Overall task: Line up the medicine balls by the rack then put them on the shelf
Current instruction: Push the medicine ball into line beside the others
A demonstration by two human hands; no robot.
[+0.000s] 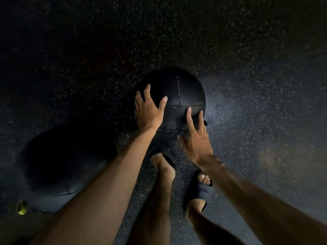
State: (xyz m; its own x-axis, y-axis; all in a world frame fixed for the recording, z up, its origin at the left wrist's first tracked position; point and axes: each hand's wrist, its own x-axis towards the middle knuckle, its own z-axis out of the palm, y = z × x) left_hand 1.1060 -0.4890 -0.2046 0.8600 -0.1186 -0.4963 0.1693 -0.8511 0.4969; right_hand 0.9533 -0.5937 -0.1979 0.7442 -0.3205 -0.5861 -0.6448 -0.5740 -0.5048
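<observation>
Ball (177,89) under L hand (147,112), R hand (197,140)

Very dim, light from the right, corners dark and blurred.

The near underside of the medicine ball (177,92) lies behind both hands, and the spot where it meets the floor (247,76) cannot be seen. The left hand (148,112) has its palm turned away from view. The right hand (196,140) loses its outer fingers round the ball's side. A second ball (67,156) sits in deep shadow, its outline barely traceable and its near edge behind the left forearm (109,183). A small yellow-green thing (21,207) is too blurred to name. Both forearms run off the bottom edge.
</observation>
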